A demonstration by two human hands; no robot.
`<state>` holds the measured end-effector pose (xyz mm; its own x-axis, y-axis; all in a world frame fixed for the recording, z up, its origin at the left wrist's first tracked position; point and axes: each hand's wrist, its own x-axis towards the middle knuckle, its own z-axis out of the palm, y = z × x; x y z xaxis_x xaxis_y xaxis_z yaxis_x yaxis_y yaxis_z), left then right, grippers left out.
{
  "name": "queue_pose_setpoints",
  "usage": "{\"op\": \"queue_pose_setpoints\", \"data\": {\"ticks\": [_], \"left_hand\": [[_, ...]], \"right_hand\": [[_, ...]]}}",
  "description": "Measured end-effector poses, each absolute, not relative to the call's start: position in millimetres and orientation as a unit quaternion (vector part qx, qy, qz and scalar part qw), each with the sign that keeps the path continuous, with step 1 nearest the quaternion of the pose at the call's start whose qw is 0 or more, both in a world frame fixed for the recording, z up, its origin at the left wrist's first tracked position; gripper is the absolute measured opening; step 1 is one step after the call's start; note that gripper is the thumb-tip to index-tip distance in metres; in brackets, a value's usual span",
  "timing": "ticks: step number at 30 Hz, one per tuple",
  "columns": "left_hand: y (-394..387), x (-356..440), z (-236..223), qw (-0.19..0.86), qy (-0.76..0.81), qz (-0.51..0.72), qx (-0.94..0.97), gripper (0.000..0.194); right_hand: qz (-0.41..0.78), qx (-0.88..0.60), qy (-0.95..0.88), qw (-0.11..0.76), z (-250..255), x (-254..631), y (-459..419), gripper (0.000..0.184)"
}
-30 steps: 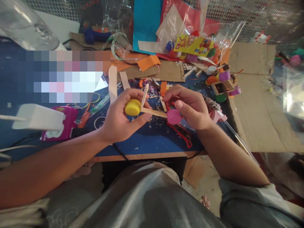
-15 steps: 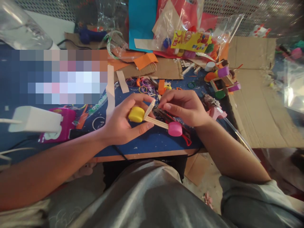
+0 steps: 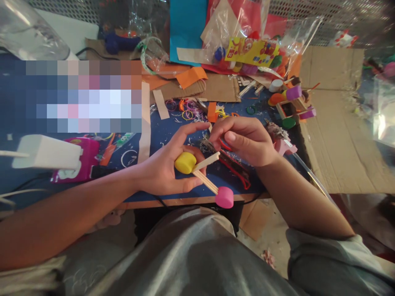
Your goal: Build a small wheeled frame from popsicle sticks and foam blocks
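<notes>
Now, left hand: the left hand [image 3: 163,170] is grasping the stick frame [image 3: 205,182] at its joined end, with the thumb lying along the near side, the index finger stretching free toward the right hand.
Stick frame: two pale wooden arms are forming a V above the near part of the blue table [image 3: 159,131], its point facing the left palm.
Yellow cap: the yellow cap [image 3: 185,163] is sitting at the join, inside the curve of the left hand.
Pink cap: the pink cap [image 3: 224,197] is hanging at the end of the lower arm, over the table's front edge.
Right hand: the right hand [image 3: 247,142] is curling its fingers just beyond the upper arm's tip, apart from it; whether it is pinching anything, I cannot tell.
Red-handled tool: the red-handled tool [image 3: 237,167] is lying on the table, partly under the right hand.
Rubber bands: the rubber bands [image 3: 189,113] are lying in a tangle beyond both hands, beside an orange strip [image 3: 212,112].
Toy: a small toy with coloured caps [image 3: 289,107] is standing near the cardboard [image 3: 335,123] on the right.
</notes>
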<state>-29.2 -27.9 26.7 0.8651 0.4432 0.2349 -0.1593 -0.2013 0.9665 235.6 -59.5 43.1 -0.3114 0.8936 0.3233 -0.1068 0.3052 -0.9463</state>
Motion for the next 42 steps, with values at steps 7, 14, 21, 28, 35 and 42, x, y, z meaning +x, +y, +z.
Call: {"op": "queue_pose_setpoints", "data": {"ticks": [7, 14, 21, 28, 35, 42], "left_hand": [[-28.5, -30.4, 31.1, 0.669, 0.070, 0.181, 0.717, 0.124], [-27.6, -27.4, 33.8, 0.684, 0.051, 0.153, 0.712, 0.130], [-27.0, -22.4, 40.3, 0.673, 0.047, 0.159, 0.721, 0.115], [-27.1, -18.7, 38.8, 0.678, 0.049, 0.157, 0.716, 0.099], [-23.4, -20.8, 37.0, 0.648, 0.046, 0.170, 0.741, 0.091], [-23.9, -21.4, 28.8, 0.665, 0.024, 0.185, 0.723, 0.086]], "right_hand": [[0.460, -0.295, -0.703, 0.456, 37.9, 229.0, -60.0, 0.019], [0.470, -0.256, -0.729, 0.426, 32.2, 219.8, -58.5, 0.018], [0.499, -0.247, -0.725, 0.405, 28.2, 215.9, -59.6, 0.019], [0.485, -0.236, -0.739, 0.403, 30.3, 212.2, -60.9, 0.020], [0.484, -0.254, -0.739, 0.394, 26.5, 212.0, -63.0, 0.024], [0.495, -0.240, -0.719, 0.424, 24.6, 209.1, -65.0, 0.024]]}}
